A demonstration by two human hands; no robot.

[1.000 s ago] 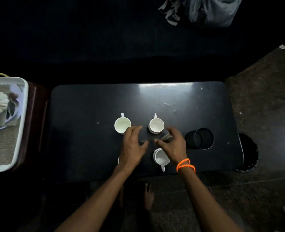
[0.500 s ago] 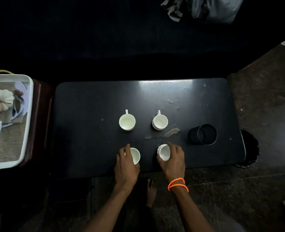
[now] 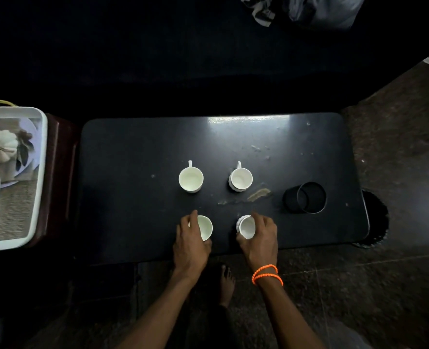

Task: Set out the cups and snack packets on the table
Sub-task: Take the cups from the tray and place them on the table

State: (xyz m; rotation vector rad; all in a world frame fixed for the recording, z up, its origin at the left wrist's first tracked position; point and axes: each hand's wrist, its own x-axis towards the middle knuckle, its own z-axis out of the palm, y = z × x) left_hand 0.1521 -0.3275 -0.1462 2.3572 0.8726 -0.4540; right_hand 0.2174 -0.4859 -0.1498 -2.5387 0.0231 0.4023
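Several white cups stand upright on the dark table (image 3: 132, 197). Two of them, the far left cup (image 3: 191, 179) and the far right cup (image 3: 241, 179), sit mid-table with handles pointing away from me. My left hand (image 3: 189, 244) wraps around the near left cup (image 3: 205, 226) by the front edge. My right hand (image 3: 260, 239) grips the near right cup (image 3: 246, 226) from its right side. No snack packets show on the table.
A black cylindrical holder (image 3: 305, 197) stands right of the cups. A brownish smear (image 3: 258, 193) marks the table centre. A white tray (image 3: 38, 177) with a pumpkin picture sits on a stand at the left. Crumpled cloth (image 3: 309, 8) lies far back. My bare foot (image 3: 227, 283) is below the table edge.
A second ago both hands hovered together mid-table. They pulled back toward me and settled on the two near cups. Since half a second ago they have barely moved.
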